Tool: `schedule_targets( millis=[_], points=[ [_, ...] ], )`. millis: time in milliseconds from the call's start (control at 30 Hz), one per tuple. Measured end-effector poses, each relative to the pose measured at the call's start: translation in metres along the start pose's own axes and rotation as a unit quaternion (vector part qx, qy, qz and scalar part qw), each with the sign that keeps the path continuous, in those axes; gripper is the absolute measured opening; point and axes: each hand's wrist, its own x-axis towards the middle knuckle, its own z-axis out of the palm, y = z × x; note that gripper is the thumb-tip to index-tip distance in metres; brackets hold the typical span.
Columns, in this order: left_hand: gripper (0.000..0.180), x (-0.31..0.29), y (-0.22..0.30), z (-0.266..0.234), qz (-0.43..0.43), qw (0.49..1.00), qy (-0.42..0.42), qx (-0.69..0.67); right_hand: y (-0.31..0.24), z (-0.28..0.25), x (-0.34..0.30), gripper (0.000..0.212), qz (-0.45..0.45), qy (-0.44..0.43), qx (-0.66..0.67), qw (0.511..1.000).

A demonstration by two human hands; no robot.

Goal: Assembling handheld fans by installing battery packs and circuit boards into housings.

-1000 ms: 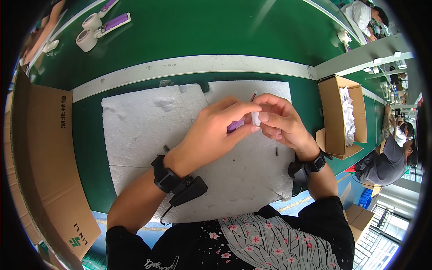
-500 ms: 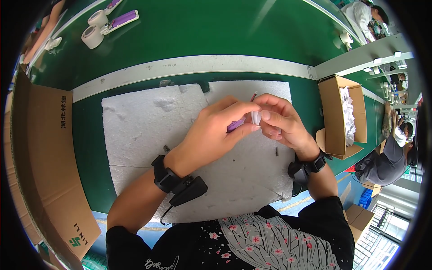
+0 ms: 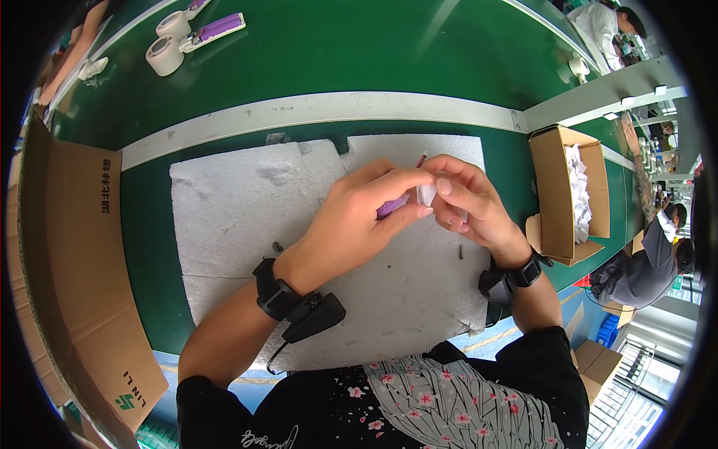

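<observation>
1. Left hand (image 3: 351, 224): pinched on small purple cylinder (image 3: 393, 206), held above white foam sheet (image 3: 239, 209) on desk.
2. Cylinder: judged light, rigid, smooth; best gripped mid-body.
3. Right hand (image 3: 467, 206): pinching white piece (image 3: 425, 194) at cylinder's end.

Green surface (image 3: 359, 52), with a pale strip (image 3: 321, 112) running across it left to right. On the near side of the strip lie two white foam sheets (image 3: 239, 217), side by side, edges touching, surfaces dented and crumbly. A few small dark bits (image 3: 460, 252) lie on the right sheet. Far left corner: two rolls of tape (image 3: 166, 45) just beside a purple-handled tool (image 3: 217, 28). Left edge: large flat cardboard box (image 3: 75, 277) lying alongside the foam. Right edge: open cardboard box (image 3: 568, 191) holding white pieces.
</observation>
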Motion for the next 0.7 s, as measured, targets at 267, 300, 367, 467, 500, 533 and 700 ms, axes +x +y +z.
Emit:
schedule_targets(
  millis=[267,300,367,467,500,533,700],
  points=[
    [0.034,0.0,0.0001,0.0002,0.001,1.0,0.008,-0.005,0.0001,0.0005,0.0006,0.03,0.001,0.004,0.004,1.0],
    [0.034,0.0,0.0005,0.0,-0.002,1.0,0.006,-0.003,0.0001,0.0009,0.0006,0.03,0.002,0.007,0.004,1.0],
    [0.034,0.0,0.001,-0.0003,-0.006,1.0,0.001,0.0,0.0,0.001,0.0006,0.03,0.003,0.009,0.004,1.0],
    [0.034,0.0003,0.0001,0.0006,-0.002,1.0,0.006,0.0,0.0,0.0002,0.0003,0.031,0.004,0.007,0.011,1.0],
    [0.034,0.0004,-0.0002,0.0008,0.0,1.0,0.009,-0.001,-0.0001,0.0002,0.0003,0.031,0.004,0.007,0.01,1.0],
    [0.034,0.0003,-0.0001,0.0007,0.0,1.0,0.009,-0.001,-0.0004,0.0004,0.0002,0.031,0.005,0.007,0.011,1.0],
    [0.035,0.0,-0.0003,0.0012,0.006,1.0,0.009,0.006,-0.0001,0.0001,-0.0001,0.032,-0.001,0.003,0.02,1.0]
  ],
)
